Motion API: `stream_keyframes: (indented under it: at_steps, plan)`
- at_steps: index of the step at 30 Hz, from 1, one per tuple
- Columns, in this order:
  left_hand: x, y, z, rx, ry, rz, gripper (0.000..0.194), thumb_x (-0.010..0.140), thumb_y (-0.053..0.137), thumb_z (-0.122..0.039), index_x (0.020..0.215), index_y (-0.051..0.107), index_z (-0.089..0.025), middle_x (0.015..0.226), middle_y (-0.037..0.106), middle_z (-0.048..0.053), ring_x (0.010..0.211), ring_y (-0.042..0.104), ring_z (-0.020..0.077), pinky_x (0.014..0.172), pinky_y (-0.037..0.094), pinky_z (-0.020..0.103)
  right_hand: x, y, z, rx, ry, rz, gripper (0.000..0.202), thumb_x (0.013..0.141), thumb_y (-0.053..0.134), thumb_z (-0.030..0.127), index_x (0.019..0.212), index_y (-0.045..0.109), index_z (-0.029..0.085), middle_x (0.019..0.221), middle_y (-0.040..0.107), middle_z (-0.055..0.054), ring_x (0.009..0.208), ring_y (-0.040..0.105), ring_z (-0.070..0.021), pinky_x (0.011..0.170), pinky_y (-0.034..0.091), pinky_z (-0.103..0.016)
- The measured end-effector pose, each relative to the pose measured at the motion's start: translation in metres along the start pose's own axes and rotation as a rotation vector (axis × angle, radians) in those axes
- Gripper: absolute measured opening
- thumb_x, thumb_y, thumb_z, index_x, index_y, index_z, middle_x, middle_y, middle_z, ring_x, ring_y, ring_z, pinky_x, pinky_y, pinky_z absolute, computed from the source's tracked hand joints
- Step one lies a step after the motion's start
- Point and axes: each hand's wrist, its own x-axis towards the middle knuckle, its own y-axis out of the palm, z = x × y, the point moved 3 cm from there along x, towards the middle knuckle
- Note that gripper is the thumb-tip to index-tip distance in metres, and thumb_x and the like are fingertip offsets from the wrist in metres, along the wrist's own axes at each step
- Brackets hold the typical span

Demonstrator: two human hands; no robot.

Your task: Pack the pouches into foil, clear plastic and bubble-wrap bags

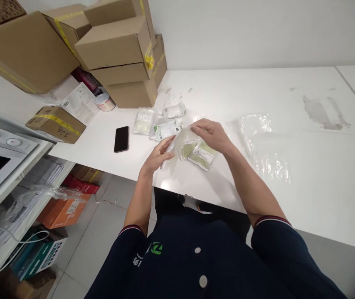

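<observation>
A clear plastic bag is stretched between my two hands above the white table. My left hand is closed on the bag's left side, thumb toward me. With thumb and fingers pinched together, my right hand grips its upper edge. Just under my right hand lies a green-and-white packet. A second green packet is partly behind the bag and overlapped by the first. Beyond my left hand are a white-and-green packet, a pale packet in clear wrap and another wrapped packet.
Clear plastic bags lie flat at the right. A black phone is on the table to the left. Stacked cardboard boxes stand at the back left, near a small tub. A white appliance sits at far left.
</observation>
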Motion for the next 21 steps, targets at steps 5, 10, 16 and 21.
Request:
stream_keyframes:
  at_steps: [5,10,16,21]
  plan:
    - [0.001,-0.011,0.028,0.32,-0.129,0.07,0.052,0.081,0.067,-0.052,0.129,0.062,-0.031,0.145,0.053,0.003,0.133,0.048,0.0296,0.109,0.041,0.042,-0.008,-0.073,0.003,-0.257,-0.122,-0.353,0.018,0.09,0.06,0.031,0.089,0.075,0.022,0.09,0.074,-0.005,0.085,0.068,-0.0193,0.079,0.053,-0.036]
    - [0.021,-0.042,0.053,0.827,-0.266,-0.492,0.039,0.087,0.06,-0.038,0.124,0.063,-0.025,0.127,0.062,0.011,0.12,0.055,0.0303,0.103,0.043,0.045,-0.018,-0.13,0.013,-0.57,-0.219,-0.582,0.016,0.091,0.061,0.026,0.097,0.075,0.022,0.101,0.074,-0.009,0.103,0.066,-0.0231,0.091,0.052,-0.041]
    - [0.063,-0.048,0.068,1.146,-0.154,-0.306,0.045,0.091,0.057,-0.034,0.136,0.056,-0.028,0.151,0.044,0.01,0.135,0.041,0.0335,0.109,0.035,0.049,-0.009,-0.14,0.018,-0.707,-0.291,-0.528,0.017,0.092,0.06,0.032,0.094,0.075,0.024,0.097,0.074,-0.009,0.102,0.065,-0.025,0.086,0.053,-0.042]
    - [0.066,-0.047,0.069,1.131,-0.064,-0.351,0.033,0.097,0.042,-0.025,0.114,0.07,-0.025,0.136,0.061,0.007,0.123,0.054,0.0269,0.102,0.04,0.04,0.0,-0.162,0.018,-0.849,-0.204,-0.55,0.019,0.096,0.05,0.031,0.098,0.069,0.027,0.102,0.071,-0.01,0.105,0.062,-0.0271,0.092,0.047,-0.048]
